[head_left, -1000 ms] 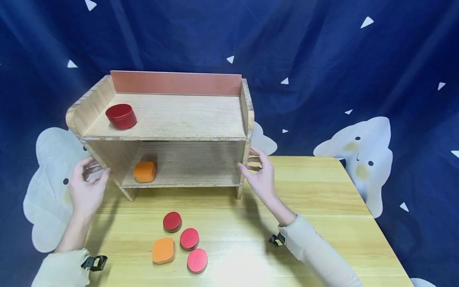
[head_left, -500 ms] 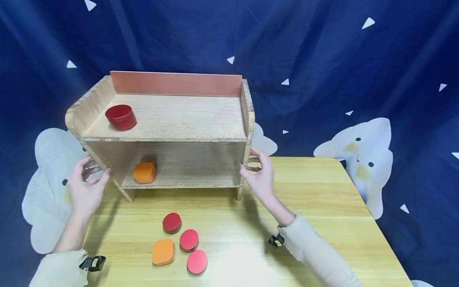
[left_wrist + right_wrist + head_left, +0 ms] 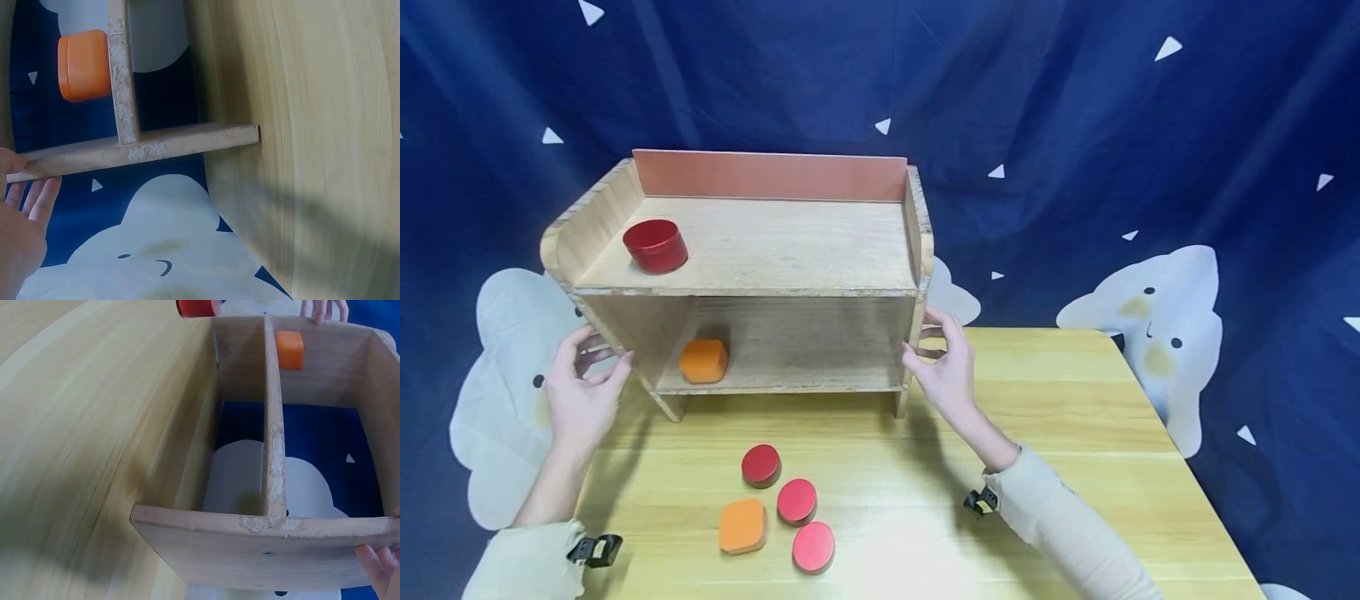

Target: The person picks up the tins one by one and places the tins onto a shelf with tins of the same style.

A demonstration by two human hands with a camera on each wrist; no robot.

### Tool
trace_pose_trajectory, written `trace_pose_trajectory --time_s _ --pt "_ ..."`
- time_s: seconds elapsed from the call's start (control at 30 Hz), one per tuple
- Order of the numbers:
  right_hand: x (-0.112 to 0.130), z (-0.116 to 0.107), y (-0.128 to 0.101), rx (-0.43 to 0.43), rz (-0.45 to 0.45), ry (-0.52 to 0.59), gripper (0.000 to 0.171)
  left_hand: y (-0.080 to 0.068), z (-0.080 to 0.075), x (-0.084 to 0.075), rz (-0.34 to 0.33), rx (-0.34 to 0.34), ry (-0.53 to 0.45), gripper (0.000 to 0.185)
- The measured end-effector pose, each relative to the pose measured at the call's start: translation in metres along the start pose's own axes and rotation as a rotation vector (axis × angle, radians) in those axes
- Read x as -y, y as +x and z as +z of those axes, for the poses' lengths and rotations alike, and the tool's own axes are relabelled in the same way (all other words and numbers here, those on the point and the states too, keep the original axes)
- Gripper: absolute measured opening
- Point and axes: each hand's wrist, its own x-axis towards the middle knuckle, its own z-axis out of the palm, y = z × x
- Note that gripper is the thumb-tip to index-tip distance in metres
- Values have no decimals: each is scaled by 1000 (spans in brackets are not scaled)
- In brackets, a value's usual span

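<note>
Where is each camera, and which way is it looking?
Head: sits on the person's head, looks forward and down at the wooden shelf on the table; shows left hand and right hand.
Left wrist: looks along the shelf's left side panel; fingers show.
Right wrist: looks across the shelf's right side; fingertips show.
Shared: all three show the orange block on the lower shelf.

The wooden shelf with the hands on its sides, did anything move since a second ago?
Almost nothing changed. The left hand and the right hand stay against the sides of the wooden shelf, which sits in the same place. The red tin on top, the orange block inside and the pieces on the table have not moved.
</note>
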Motion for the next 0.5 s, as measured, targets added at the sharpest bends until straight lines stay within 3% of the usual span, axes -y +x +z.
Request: trace_pose_trajectory --time_s 0.5 --pt "-4 -18 -1 -35 29 -30 54 -8 10 -9 -13 45 -24 51"
